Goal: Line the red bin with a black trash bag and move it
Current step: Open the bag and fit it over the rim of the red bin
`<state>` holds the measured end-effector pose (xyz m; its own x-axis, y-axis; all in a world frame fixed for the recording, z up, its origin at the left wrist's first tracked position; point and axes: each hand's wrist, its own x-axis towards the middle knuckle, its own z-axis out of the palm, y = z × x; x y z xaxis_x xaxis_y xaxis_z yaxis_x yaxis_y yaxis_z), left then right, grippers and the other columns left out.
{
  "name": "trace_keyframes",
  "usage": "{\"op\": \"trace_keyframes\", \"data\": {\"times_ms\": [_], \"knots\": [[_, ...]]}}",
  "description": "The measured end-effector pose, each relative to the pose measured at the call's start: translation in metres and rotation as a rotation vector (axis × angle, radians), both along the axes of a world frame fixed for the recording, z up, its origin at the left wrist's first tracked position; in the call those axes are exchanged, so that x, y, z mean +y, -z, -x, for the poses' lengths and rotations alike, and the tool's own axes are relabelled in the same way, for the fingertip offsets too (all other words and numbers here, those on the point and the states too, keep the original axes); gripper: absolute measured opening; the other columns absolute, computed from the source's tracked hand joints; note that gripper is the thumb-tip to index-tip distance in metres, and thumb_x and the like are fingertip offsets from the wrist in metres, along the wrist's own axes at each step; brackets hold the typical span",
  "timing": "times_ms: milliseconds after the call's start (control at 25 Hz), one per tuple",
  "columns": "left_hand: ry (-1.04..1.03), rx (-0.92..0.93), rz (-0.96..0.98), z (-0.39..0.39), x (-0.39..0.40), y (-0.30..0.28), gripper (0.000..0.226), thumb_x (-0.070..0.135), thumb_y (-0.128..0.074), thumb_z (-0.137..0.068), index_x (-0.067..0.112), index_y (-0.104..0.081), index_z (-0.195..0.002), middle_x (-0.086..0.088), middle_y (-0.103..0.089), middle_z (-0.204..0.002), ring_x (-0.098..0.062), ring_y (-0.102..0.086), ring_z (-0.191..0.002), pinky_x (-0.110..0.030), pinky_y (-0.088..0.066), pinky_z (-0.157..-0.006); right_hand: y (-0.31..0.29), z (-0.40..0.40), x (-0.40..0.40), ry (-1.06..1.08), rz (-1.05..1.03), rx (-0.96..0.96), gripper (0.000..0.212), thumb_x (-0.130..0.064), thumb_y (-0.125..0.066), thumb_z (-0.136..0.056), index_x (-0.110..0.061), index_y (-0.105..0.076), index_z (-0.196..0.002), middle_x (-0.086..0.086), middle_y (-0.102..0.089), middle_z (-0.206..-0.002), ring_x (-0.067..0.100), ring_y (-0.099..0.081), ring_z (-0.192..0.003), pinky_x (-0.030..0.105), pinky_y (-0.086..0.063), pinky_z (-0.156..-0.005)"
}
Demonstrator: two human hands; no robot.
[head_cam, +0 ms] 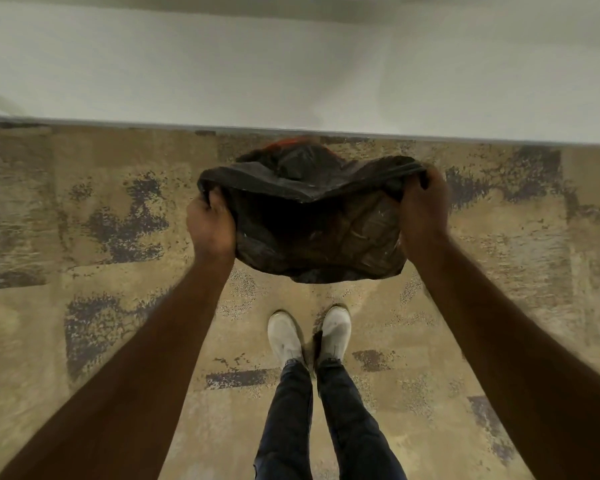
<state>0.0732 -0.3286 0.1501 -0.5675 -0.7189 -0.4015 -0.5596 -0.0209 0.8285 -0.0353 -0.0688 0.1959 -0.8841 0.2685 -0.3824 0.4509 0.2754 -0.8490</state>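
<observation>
Tan carpet (125,209) with dark purple-grey patches fills most of the view. A white wall (291,74) runs across the top, and it meets the carpet along a thin grey strip.

Two bare arms reach forward from the bottom corners. Between them stand two legs in dark jeans (326,417), with white shoes (309,336) side by side on the carpet, toes pointing at the wall.

Next in size is the black trash bag (309,230). It is held up in the air in front of the person, over the floor between the shoes and the wall. The plastic is shiny and full of wrinkles. Its top edge is pulled wide from side to side, and the rest sags down in a loose pouch.

The left hand (210,225) is curled into a fist around the left end of the bag's top edge, so it is gripping the bag. The right hand (421,207) is closed the same way around the right end, with its fingers wrapped over the plastic. The two hands are well apart, with the bag stretched between them.

Smallest of all is the red bin (291,143). Only a little orange-red bit of it peeks out above the bag, close to the wall. The bag hides the rest, so whether the bag touches the bin is hard to tell.
</observation>
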Motion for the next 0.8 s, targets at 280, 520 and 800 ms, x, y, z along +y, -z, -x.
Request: {"op": "trace_keyframes", "data": {"times_ms": [280, 520, 800], "knots": [[0.118, -0.277, 0.097, -0.012, 0.002, 0.046, 0.039, 0.03, -0.037, -0.107, 0.009, -0.054, -0.078, 0.002, -0.051, -0.067, -0.022, -0.052, -0.064, -0.033, -0.039, -0.057, 0.043, 0.005, 0.009, -0.061, 0.003, -0.149, 0.034, -0.011, -0.047, -0.103, -0.028, -0.067, -0.081, -0.002, -0.066, -0.086, 0.035, -0.069, -0.102, 0.059, -0.058, -0.093], [0.288, -0.367, 0.205, -0.026, 0.0, 0.095, 0.043, 0.031, -0.038, -0.107, -0.003, -0.061, -0.094, -0.018, -0.057, -0.081, -0.032, -0.056, -0.076, -0.039, -0.04, -0.065, 0.09, 0.003, 0.022, -0.086, 0.001, -0.251, 0.036, -0.015, -0.044, -0.106, -0.029, -0.069, -0.084, -0.002, -0.068, -0.091, 0.027, -0.067, -0.101, 0.063, -0.054, -0.096], [0.076, -0.313, 0.073, -0.01, 0.002, 0.088, 0.052, 0.046, -0.036, -0.098, 0.004, -0.065, -0.084, -0.017, -0.066, -0.087, -0.032, -0.061, -0.08, -0.04, -0.046, -0.068, 0.092, 0.022, 0.016, -0.044, 0.038, -0.242, 0.026, -0.018, -0.045, -0.107, -0.026, -0.068, -0.1, -0.003, -0.069, -0.099, 0.018, -0.069, -0.1, 0.037, -0.065, -0.075]]}}
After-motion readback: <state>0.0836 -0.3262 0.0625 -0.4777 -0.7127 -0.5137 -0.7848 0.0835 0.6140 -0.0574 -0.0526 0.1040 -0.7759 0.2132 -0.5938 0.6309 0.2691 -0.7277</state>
